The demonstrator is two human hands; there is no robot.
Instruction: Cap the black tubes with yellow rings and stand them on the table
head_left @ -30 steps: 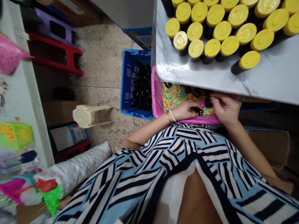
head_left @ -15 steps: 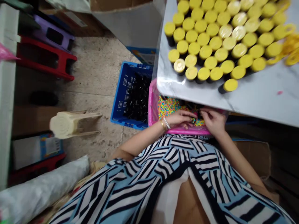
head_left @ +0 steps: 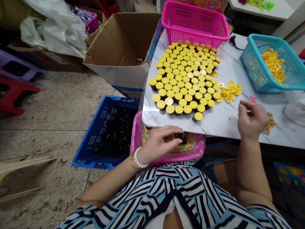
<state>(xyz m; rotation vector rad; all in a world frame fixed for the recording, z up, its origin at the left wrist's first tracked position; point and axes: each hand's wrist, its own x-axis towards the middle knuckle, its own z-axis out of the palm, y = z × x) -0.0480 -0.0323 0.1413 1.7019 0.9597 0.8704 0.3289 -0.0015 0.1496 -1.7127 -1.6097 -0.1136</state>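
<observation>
My left hand [head_left: 162, 141], with a pearl bracelet at the wrist, is closed on a black container [head_left: 181, 137] over the pink basin [head_left: 200, 152]. Small multicoloured beads [head_left: 188, 147] lie in that basin. My right hand [head_left: 253, 119] is raised over the right part of the marble-patterned table [head_left: 221, 124], its fingers curled together; whatever they may hold is too small to make out. To its left are loose yellow rings [head_left: 230, 91]. Several black containers with yellow lids [head_left: 183, 78] stand close together on the table, and one [head_left: 197, 116] stands near the front edge.
A blue crate [head_left: 91, 127] of black parts stands on the floor at left, below an open cardboard box [head_left: 119, 41]. At the table's back is a pink basket [head_left: 195, 22]; a teal basket [head_left: 269, 70] with yellow parts is at right. Small patterned pieces [head_left: 270, 124] lie near my right hand.
The view has shifted up and right, showing both baskets. My right hand has left the basin and moved out over the table at right. My left hand remains over the basin.
</observation>
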